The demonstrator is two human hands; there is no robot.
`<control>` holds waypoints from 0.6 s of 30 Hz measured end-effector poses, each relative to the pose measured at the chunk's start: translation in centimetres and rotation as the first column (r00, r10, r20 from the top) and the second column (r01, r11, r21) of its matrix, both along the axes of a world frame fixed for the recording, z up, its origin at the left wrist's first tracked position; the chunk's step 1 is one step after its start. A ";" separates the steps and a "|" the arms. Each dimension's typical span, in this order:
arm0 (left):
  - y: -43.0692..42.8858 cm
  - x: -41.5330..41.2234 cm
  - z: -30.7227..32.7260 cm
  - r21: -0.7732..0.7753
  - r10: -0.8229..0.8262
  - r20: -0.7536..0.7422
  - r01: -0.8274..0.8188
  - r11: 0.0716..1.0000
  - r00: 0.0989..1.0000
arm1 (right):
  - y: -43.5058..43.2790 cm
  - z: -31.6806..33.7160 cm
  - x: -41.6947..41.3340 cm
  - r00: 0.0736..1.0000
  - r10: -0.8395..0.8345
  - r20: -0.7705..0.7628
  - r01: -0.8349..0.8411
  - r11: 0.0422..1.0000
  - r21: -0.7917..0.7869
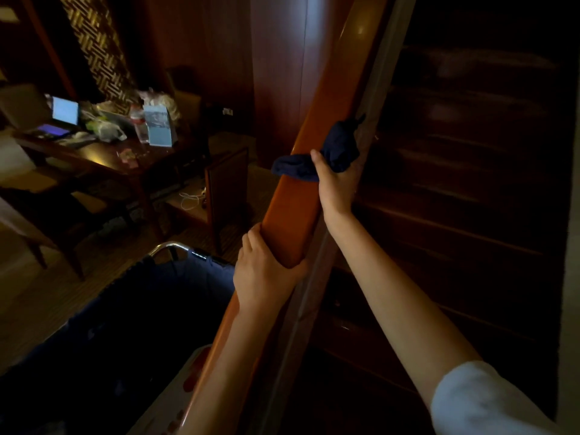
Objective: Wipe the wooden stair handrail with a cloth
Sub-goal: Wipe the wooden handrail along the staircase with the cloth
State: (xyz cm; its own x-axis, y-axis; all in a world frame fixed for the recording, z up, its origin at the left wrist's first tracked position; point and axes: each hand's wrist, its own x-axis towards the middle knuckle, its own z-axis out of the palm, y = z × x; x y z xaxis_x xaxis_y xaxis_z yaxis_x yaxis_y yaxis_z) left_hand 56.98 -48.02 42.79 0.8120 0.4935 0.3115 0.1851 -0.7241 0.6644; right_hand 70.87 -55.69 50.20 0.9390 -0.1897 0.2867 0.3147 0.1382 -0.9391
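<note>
Head view: right hand (337,183) grips cloth (335,147) on handrail (314,120) beside dark cart bag (141,309)

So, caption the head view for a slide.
Right hand holds dark cloth on wooden handrail; left hand grips it lower down.

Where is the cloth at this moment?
Head view, right of centre: the cloth lies over the handrail, gripped by the right hand, above the left hand.

The single head-worn camera looks forward and down along the wooden handrail (292,221), close enough that the left hand (266,274) and the right hand (337,183) with its cloth (339,142) sit mid-frame (wide-angle, so edges bend), with dark stairs (470,183) right and a cluttered desk (94,155) far left.
</note>
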 end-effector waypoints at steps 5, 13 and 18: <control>0.6 -4.3 -4.0 0.052 0.027 0.125 -0.034 0.998 0.992 | 1.3 -8.2 -9.1 0.997 0.007 0.075 -0.010 0.999 0.043; 2.3 -16.1 -10.0 -0.077 0.052 -0.050 -0.056 0.995 0.997 | 0.5 -8.2 -12.1 0.982 0.176 -0.072 -0.182 0.980 -0.078; 2.1 -19.1 -11.3 -0.053 0.115 -0.020 -0.116 0.992 0.993 | 2.5 -7.4 -14.8 1.000 0.007 0.015 -0.006 0.997 -0.077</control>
State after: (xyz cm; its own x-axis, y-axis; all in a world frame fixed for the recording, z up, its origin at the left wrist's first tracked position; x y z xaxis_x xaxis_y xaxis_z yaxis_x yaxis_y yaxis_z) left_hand 37.90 -45.90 31.47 0.7531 0.6005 0.2688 0.2769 -0.6600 0.6984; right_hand 56.10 -53.23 42.77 0.9357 -0.1602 0.3142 0.3280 0.0681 -0.9422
